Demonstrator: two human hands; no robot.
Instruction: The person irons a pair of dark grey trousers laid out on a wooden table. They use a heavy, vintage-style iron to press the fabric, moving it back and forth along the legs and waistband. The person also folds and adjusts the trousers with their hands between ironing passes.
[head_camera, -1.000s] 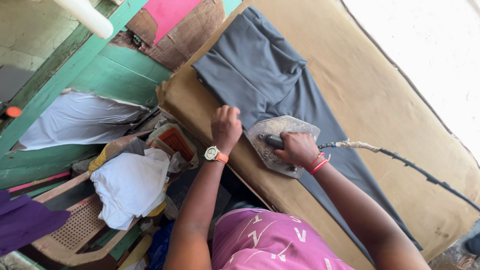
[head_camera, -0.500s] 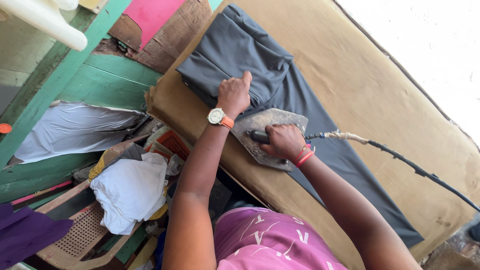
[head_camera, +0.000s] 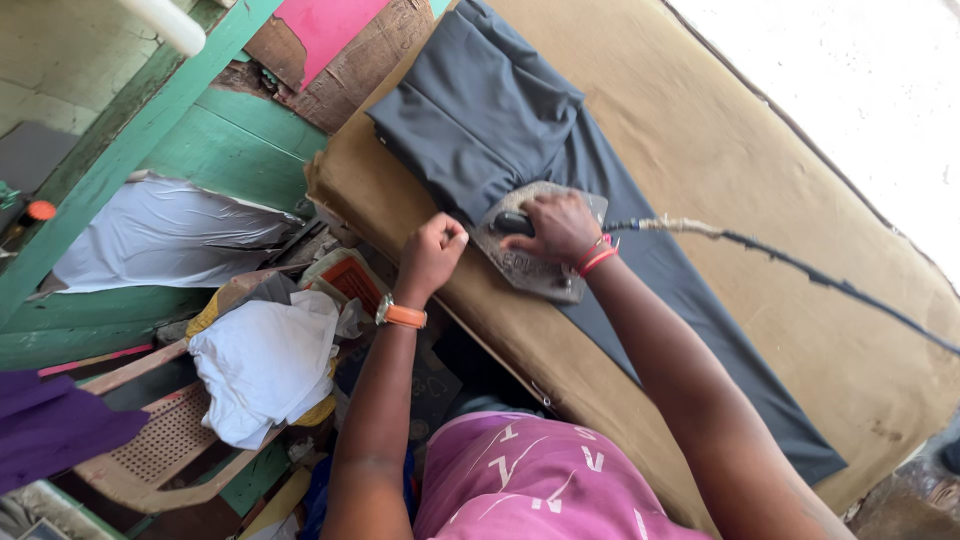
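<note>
Right hand (head_camera: 562, 226): fingers wrapped round the dark handle of a heavy grey iron (head_camera: 535, 262); handle mostly hidden under the hand, only its end shows. Red bangles on that wrist. The iron sits flat on the dark grey garment (head_camera: 560, 170), at its near edge where cloth meets the bare pad.

Left hand (head_camera: 432, 252): curled into a fist, empty as far as can be seen, knuckles resting on or just above the edge of the desk (head_camera: 720, 130), just beside the iron's tip. Contact with the surface cannot be told. Orange-strapped watch (head_camera: 401, 315) on the wrist.

The two hands lie close together, not touching.

Garment: folded bulk at the far end, a long flat leg running toward the near right corner; lower part partly hidden behind the right forearm. The desk is covered in tan padding.

Cord (head_camera: 800, 265): runs from behind the right wrist across the desk, pale wrapped near the iron, dark further on, cut off at the right edge.

Beside the desk: white bundled cloth (head_camera: 265, 365) on a perforated plastic chair (head_camera: 160, 445), a pale sheet (head_camera: 165, 235) against green boards, purple cloth (head_camera: 50, 420) cut off at the left edge. Clutter between chair and desk too jumbled to identify.
</note>
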